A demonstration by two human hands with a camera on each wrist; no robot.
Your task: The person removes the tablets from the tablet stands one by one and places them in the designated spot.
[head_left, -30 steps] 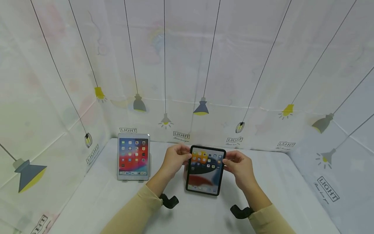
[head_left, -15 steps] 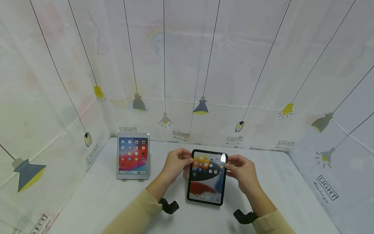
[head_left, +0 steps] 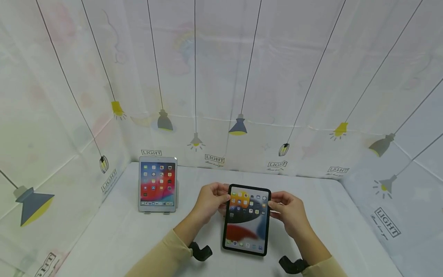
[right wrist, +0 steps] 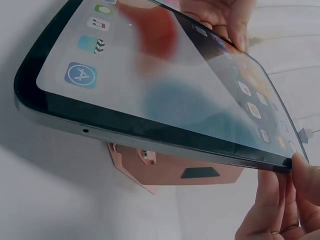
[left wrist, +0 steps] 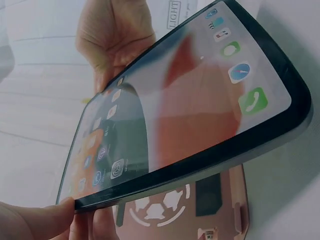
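Observation:
A black-rimmed tablet with a lit home screen is held upright and tilted back between two hands. My left hand pinches its left edge near the top, thumb on the front and fingers behind. On the opposite edge my right hand pinches it the same way, as the right wrist view also shows with the right hand at the corner. Behind the tablet is a rose-gold stand with a football cut-out and dark pads, mostly hidden in the head view. The tablet's lower edge is apart from this stand in both wrist views.
To the left, a white tablet with a lit screen leans on a stand, whose small feet show below it. A white cloth covers the table. Lamp-printed curtains enclose the back and sides.
Both hands have brought the black-rimmed tablet down and nearer to me, slightly to the right. Their pinch on its edges stays the same. The white tablet has not moved.

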